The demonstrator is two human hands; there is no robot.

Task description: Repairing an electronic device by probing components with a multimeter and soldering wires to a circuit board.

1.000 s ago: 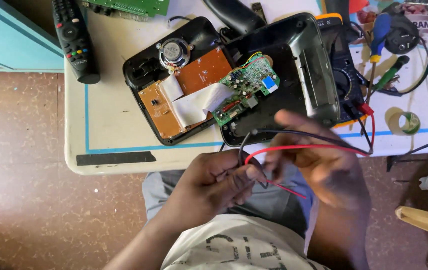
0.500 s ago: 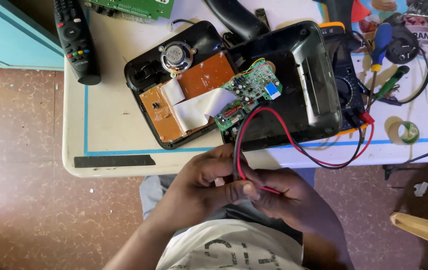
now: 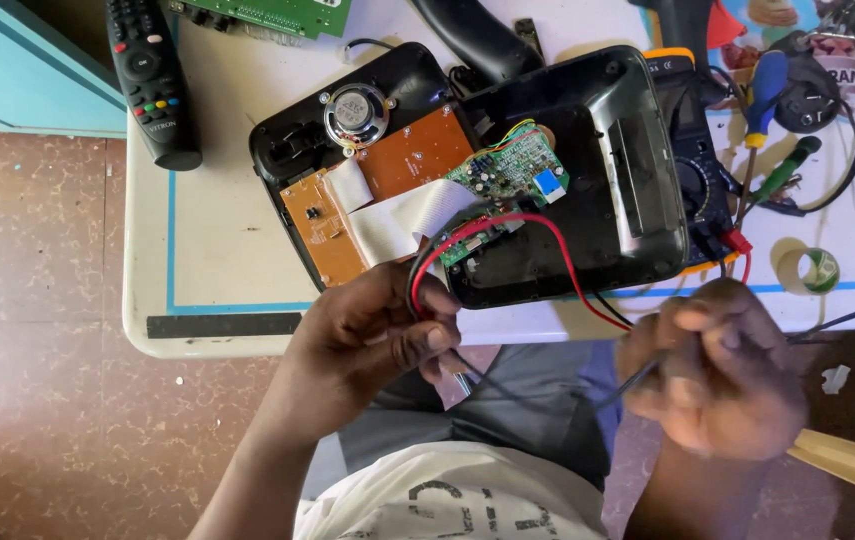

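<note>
**Leads in both hands**

Left hand [image 3: 372, 335] pinches the looped red and black test wires [image 3: 507, 225] at the white table [image 3: 227, 260] edge — beside the opened black plastic casing [image 3: 587, 160] (boards exposed). Right hand [image 3: 717, 375] grips a thin black probe lead [image 3: 637, 378].

A colourful printed label [image 3: 852, 75] is lying at the table's top right corner, partly under cables. It is showing white, red and blue areas.
</note>
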